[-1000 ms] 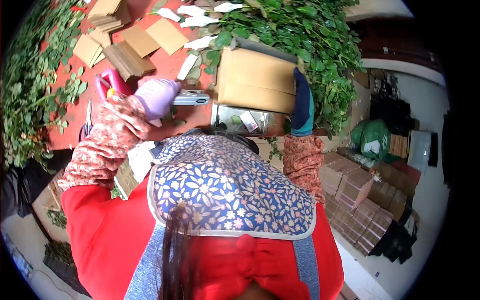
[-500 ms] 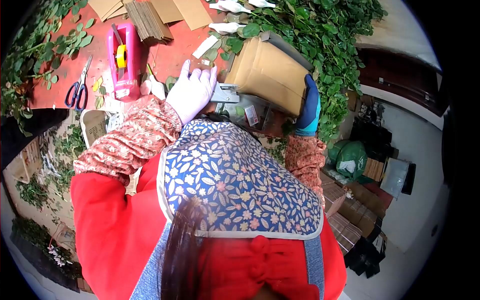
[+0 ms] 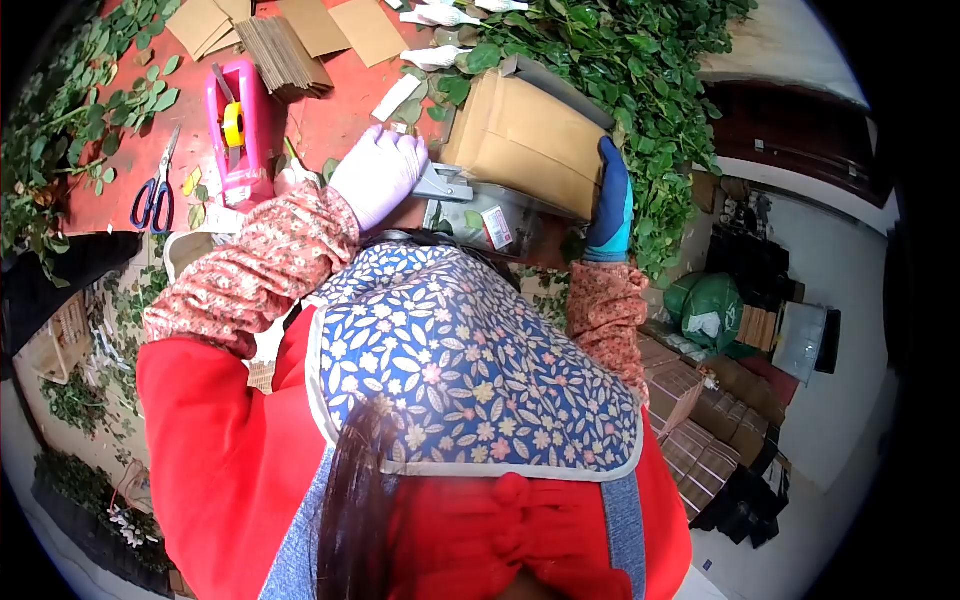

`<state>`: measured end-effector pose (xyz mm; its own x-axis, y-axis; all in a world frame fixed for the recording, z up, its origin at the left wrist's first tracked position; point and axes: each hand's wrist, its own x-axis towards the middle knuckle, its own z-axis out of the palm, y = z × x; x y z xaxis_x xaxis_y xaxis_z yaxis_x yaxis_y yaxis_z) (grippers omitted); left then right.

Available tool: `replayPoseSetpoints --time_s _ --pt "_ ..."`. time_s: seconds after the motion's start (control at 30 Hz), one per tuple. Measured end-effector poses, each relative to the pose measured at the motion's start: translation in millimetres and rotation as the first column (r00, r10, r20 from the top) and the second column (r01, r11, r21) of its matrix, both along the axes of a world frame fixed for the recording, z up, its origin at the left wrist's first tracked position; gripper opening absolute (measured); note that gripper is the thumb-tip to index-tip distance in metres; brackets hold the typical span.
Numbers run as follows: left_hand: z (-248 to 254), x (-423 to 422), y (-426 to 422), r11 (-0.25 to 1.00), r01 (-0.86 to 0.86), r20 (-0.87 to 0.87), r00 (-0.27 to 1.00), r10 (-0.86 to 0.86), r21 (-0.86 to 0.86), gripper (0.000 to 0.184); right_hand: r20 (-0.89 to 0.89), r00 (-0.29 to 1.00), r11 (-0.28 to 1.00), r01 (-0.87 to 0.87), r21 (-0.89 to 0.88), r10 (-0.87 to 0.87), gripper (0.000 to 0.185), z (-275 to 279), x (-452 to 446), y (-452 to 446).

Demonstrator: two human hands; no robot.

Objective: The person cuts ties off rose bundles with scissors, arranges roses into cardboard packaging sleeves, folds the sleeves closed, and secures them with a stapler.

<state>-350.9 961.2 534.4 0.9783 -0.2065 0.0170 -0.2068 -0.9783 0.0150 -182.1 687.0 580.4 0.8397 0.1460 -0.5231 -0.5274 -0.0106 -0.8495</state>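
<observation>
In a pale purple glove, my left hand [image 3: 382, 178] is closed round a grey stapler [image 3: 443, 184], whose front end meets the lower left edge of a folded brown cardboard piece [image 3: 530, 140]. My right hand [image 3: 612, 205], in a blue glove, grips the right side of that cardboard; its thumb side is partly hidden. Under the cardboard lies a clear-topped case with a white and red label [image 3: 497, 228]. A pink tape dispenser [image 3: 240, 135] with yellow tape stands left of my left hand.
Scissors [image 3: 158, 190] lie at the left of the red table [image 3: 330, 110]. Cardboard sheets [image 3: 283, 58] are stacked further back, beside white netted flower heads [image 3: 435, 57]. Green leafy stems [image 3: 660, 110] cover the right side. Bundled cartons [image 3: 700, 450] and a green sack [image 3: 705, 310] stand on the floor at right.
My left hand has moved right with the stapler, from beside the tape dispenser to the cardboard's edge. The cardboard has tilted in my right hand. The view has shifted, showing the whole dispenser and scissors.
</observation>
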Motion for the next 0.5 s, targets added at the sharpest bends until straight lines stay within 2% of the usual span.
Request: replayPoseSetpoints --time_s 0.03,0.07,0.1,0.13,0.2,0.23,0.3,0.33,0.4,0.43,0.47,0.5 --pt "1.2 4.5 5.0 0.999 0.033 -0.050 0.998 -0.035 -0.043 0.019 0.001 1.000 1.000 0.000 -0.002 0.000 0.043 0.5 -1.0 -0.9" --pt "-0.6 9.8 11.6 0.995 0.078 0.019 0.997 -0.077 -0.063 0.010 0.073 0.997 1.000 -0.029 -0.002 0.029 0.043 1.6 -4.2 -1.2" --pt "-0.3 18.4 16.0 0.991 0.094 -0.041 0.994 -0.098 -0.094 0.012 0.144 0.988 0.998 -0.055 -0.006 0.056 0.043 2.8 -7.9 -1.3" --pt "-6.1 27.8 22.1 0.984 0.132 -0.021 0.991 -0.136 -0.119 0.012 0.140 0.989 0.999 -0.053 -0.013 0.054 0.043 -0.8 -9.7 -3.9" --pt "-19.0 38.8 31.1 0.960 0.232 0.072 0.972 -0.224 -0.156 0.013 0.407 0.901 0.985 -0.106 -0.133 0.152 0.042 -6.9 -15.6 -8.9" --pt "-21.9 41.2 31.8 0.960 0.234 0.079 0.971 -0.224 -0.154 0.013 0.414 0.898 0.985 -0.104 -0.135 0.152 0.042 -4.4 -12.4 -6.0" --pt "-22.1 39.3 31.4 0.965 0.219 -0.022 0.974 -0.224 -0.145 0.012 0.252 0.964 0.985 -0.042 -0.169 0.085 0.042 2.7 -10.5 0.9" --pt "-18.6 37.2 31.0 0.970 0.211 -0.085 0.971 -0.222 -0.119 0.010 0.249 0.965 0.985 -0.043 -0.165 0.084 0.042 -3.9 -7.4 -3.7" --pt "-17.1 34.5 33.5 0.962 0.240 -0.081 0.964 -0.252 -0.133 0.012 0.155 0.988 0.998 -0.004 -0.060 0.013 0.043 -27.0 0.7 -22.4" --pt "-14.8 33.0 33.6 0.951 0.268 -0.071 0.957 -0.281 -0.153 0.015 0.153 0.988 0.998 -0.007 -0.060 0.016 0.043 -33.1 -0.9 -27.8" --pt "-12.2 30.0 34.7 0.949 0.284 -0.067 0.953 -0.295 -0.136 0.024 0.175 0.985 0.997 0.001 -0.072 0.011 0.043 -37.3 -1.5 -32.2" --pt "-6.7 28.6 39.9 0.928 0.313 -0.025 0.946 -0.324 -0.203 0.038 0.202 0.979 0.997 0.002 -0.081 0.014 0.043 -36.6 0.9 -29.8"
